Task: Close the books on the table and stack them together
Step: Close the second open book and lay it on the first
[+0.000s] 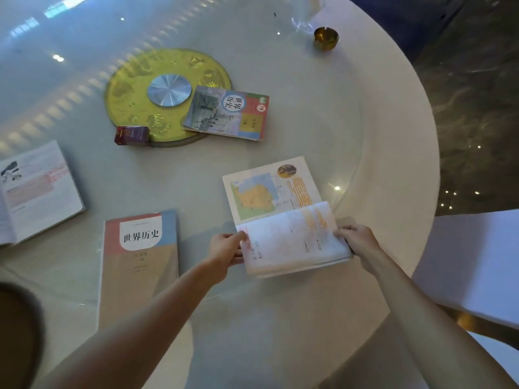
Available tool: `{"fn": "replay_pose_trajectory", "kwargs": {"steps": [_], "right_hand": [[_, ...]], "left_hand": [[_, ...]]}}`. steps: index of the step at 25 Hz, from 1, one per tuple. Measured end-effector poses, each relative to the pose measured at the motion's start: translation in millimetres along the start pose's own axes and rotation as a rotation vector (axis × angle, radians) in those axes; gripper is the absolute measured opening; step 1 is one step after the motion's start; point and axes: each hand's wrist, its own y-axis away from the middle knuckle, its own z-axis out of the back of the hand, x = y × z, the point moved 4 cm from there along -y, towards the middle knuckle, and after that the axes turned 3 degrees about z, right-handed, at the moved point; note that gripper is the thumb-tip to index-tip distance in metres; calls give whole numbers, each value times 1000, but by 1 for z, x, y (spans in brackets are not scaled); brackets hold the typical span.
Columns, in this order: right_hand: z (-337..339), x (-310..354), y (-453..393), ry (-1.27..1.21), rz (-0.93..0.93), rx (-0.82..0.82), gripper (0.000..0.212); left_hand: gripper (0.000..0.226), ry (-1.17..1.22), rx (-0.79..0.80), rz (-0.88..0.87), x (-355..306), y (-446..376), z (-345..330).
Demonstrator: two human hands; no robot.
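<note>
An open book [273, 192] with a map page lies on the round table [393, 136] in front of me. Its near half is lifted and folding over. My left hand [226, 249] grips that half's left edge and my right hand [355, 238] grips its right edge. A shut book [140, 262] with a red, blue and tan cover lies to the left of my left arm. Another shut book [227, 113] rests farther back, partly on the yellow disc. At the far left lies a second open book [36, 192], cut off by the frame edge.
A yellow turntable disc [132, 88] with a metal hub sits at the table's middle. A small dark red box [132, 135] stands at its near edge. A brass ashtray [325, 37] is at the back right. A white chair [477, 265] stands to the right.
</note>
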Motion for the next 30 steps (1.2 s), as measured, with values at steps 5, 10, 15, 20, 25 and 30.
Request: {"fn": "replay_pose_trajectory", "kwargs": {"steps": [5, 10, 15, 20, 25, 30], "right_hand": [[-16, 53, -6, -194, 36, 233, 8], [-34, 95, -25, -395, 55, 218, 4], [-48, 106, -46, -442, 36, 209, 22], [-66, 99, -63, 11, 150, 106, 9], [-84, 86, -65, 245, 173, 52, 19], [-87, 52, -57, 301, 75, 85, 29]], "left_hand": [[24, 244, 75, 36, -13, -4, 41], [22, 397, 75, 6, -32, -20, 43], [45, 297, 25, 30, -29, -37, 39], [51, -7, -329, 31, -16, -50, 38], [27, -94, -219, 2, -20, -57, 26], [46, 14, -223, -45, -19, -51, 48]]}}
